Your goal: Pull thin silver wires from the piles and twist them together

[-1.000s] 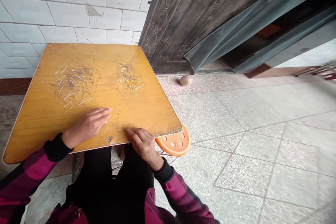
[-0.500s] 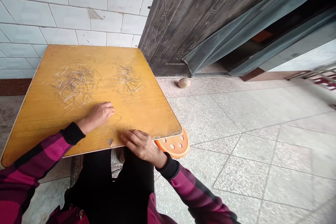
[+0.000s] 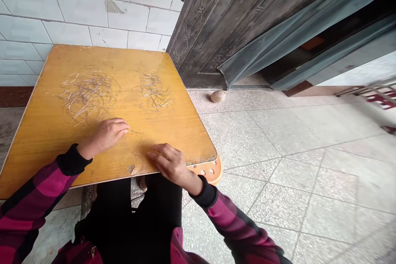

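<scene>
My left hand (image 3: 109, 132) is closed in a pinch on one end of a thin wire (image 3: 136, 132), just above the wooden table (image 3: 102, 159). From the fingertips the wire runs right, then bends down in loose curves toward the near edge. My right hand (image 3: 170, 163) is by that edge, its fingers loosely bent and apart, close to the wire's curves; I see nothing held in it. Beyond my left hand lies a large tangled pile of thin wires (image 3: 88, 95). A smaller pile of wires (image 3: 154, 93) lies to its right.
An orange stool (image 3: 213, 169) with holes in its seat is partly under the table's right corner. A white tiled wall (image 3: 71, 33) stands behind the table. A dark carved door (image 3: 204, 45) and a roundish object (image 3: 218, 96) on the floor are to the right.
My left hand has shifted slightly left, and more of the wire shows from its fingertips. My right hand has moved a little right and up, its fingers lifting from the table edge.
</scene>
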`<state>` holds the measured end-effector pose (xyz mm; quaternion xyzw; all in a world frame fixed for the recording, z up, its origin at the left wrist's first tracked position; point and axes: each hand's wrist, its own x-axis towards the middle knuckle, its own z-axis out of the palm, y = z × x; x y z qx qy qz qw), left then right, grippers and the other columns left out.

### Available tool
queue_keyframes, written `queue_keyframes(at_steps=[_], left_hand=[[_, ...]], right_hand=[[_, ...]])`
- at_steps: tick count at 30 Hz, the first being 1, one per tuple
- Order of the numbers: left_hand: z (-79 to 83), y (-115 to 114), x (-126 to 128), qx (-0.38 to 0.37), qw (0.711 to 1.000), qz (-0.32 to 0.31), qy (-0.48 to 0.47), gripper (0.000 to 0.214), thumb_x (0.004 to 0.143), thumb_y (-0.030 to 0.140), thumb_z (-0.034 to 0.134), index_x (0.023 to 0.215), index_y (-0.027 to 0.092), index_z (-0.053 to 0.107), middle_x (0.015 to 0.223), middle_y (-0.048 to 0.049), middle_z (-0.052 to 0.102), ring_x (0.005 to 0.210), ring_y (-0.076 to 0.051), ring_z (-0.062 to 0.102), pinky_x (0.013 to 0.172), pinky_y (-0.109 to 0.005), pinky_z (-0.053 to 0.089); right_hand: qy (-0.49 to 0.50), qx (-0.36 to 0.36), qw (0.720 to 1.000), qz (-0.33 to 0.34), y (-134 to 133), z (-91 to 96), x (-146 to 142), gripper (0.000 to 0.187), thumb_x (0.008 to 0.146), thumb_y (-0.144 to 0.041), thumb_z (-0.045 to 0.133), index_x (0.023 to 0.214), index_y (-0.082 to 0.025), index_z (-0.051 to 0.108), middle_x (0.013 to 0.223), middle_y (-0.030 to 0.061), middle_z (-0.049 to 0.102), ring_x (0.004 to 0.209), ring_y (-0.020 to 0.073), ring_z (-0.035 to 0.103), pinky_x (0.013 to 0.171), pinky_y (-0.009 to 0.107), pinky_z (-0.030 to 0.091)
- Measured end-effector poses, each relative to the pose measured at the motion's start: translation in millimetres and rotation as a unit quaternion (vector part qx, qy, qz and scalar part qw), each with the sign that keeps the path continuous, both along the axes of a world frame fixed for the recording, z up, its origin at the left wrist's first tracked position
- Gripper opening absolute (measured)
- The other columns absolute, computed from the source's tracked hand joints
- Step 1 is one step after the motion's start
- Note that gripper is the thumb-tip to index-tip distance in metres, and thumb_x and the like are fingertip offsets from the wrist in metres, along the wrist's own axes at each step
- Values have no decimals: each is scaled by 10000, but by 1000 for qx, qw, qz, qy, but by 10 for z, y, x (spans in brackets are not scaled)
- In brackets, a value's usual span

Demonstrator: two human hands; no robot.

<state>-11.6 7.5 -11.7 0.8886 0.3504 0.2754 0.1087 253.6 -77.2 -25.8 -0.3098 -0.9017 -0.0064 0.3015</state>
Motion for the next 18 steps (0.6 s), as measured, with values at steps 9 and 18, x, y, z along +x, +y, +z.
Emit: queue_keyframes(at_steps=[9,18], left_hand=[[-94,-169,186,60,990,-8,124,197,918,59,476,915,119,664,884,-93,636,860,-209,581,751,-333,499],[-151,-124,157,69,987,9,148,260,953,65,424,853,131,655,827,-58,574,773,-171,516,685,-298,419]], right_hand=[[-91,-130,974,-164,-12,-24,-557,370,928,-513,544,848,-165,639,869,87,639,794,202,585,633,306,470],[-217,-232,905,-284,217,207,-541,214,934,-382,552,959,-181,622,988,77,643,886,196,616,609,278,412]])
